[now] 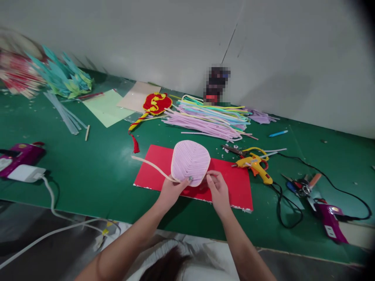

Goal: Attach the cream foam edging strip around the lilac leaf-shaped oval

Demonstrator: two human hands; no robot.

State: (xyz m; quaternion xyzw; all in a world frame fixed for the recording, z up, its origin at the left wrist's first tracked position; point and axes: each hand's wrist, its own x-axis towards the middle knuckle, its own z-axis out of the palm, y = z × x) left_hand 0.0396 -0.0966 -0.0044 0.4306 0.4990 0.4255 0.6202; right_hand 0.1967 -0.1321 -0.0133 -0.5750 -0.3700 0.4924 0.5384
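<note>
A rounded lilac pipe-cleaner panel (190,162) has slanting rows that meet along the middle and a cream rim around its edge. My left hand (172,192) grips its lower left edge, with the thumb lying on the front. A loose cream pipe cleaner (152,164) sticks out to the left from that hand. At the lower right edge, my right hand (218,191) is closed with thumb and fingers pinched on the rim; the fingertips are partly hidden. Beneath the panel lies a red board (240,187) with ragged white edges.
Pipe cleaners (205,119) in several colours are piled behind, beside a red and yellow fan (157,103) with a tassel. On the right are a yellow glue gun (256,167), scissors (234,150), keys (304,189) and a purple power strip (329,220). A white plug (26,173) lies left.
</note>
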